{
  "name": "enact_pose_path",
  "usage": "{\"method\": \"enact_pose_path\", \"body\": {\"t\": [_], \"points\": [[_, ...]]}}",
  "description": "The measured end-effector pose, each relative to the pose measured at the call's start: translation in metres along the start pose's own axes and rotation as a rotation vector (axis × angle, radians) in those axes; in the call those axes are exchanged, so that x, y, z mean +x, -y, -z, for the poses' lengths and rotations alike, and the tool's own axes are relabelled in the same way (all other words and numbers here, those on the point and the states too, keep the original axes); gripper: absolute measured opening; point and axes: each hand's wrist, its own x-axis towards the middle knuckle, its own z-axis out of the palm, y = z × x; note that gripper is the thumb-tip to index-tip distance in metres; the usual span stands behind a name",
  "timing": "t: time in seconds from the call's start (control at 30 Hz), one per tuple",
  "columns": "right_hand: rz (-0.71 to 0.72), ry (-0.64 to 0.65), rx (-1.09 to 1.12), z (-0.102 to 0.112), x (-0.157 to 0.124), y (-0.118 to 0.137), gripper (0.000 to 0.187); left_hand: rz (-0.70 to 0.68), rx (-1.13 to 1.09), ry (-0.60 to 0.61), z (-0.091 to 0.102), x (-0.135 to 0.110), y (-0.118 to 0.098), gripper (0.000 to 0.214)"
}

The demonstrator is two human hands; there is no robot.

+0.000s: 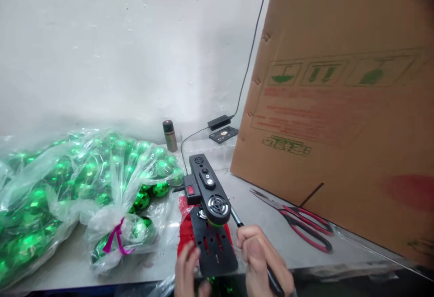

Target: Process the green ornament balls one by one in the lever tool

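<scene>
White wall backed the bench. Right hand (pixel 262 258) pinched a thin black tool (pixel 237 221) beside the black machine (pixel 208 197); left hand (pixel 187 267) pressed its slotted plate (pixel 215 249). Steadying that plate looked wise.

Both hands (pixel 233 261) at a black device (pixel 210 206), green baubles (pixel 84 175) beside.

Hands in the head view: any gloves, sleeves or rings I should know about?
Both the left hand and the right hand are bare: no gloves and no rings visible. No sleeve shows; the frame cuts off near the wrists. The fingernails look short and unpainted.
</scene>
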Motion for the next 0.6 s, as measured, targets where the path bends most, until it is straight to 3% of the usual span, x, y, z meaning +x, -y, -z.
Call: {"method": "enact_pose_path", "body": {"t": [0.07,0.13,0.23,0.37,0.47,0.6], "points": [[-0.004,0.001,0.008,0.0,-0.001,-0.001,0.04,0.082,0.055,-0.123,0.01,0.076,-0.006,0.047],[-0.024,-0.009,0.006,0.0,-0.001,-0.002,0.04,0.301,0.117,-0.138,0.018,0.151,-0.011,0.041],[-0.029,-0.015,0.002,0.0,-0.002,-0.002,0.04,0.465,0.143,-0.175,0.019,0.225,-0.01,0.035],[-0.037,0.012,-0.017,0.001,-0.001,-0.001,0.041,0.57,0.088,-0.171,0.007,0.251,0.001,0.035],[-0.027,0.006,-0.033,0.001,0.001,0.001,0.04,0.587,-0.007,-0.149,0.002,0.251,0.009,0.046],[0.005,-0.006,-0.018,-0.001,0.006,0.004,0.041,0.544,-0.19,-0.146,0.009,0.236,0.01,0.063]]}}
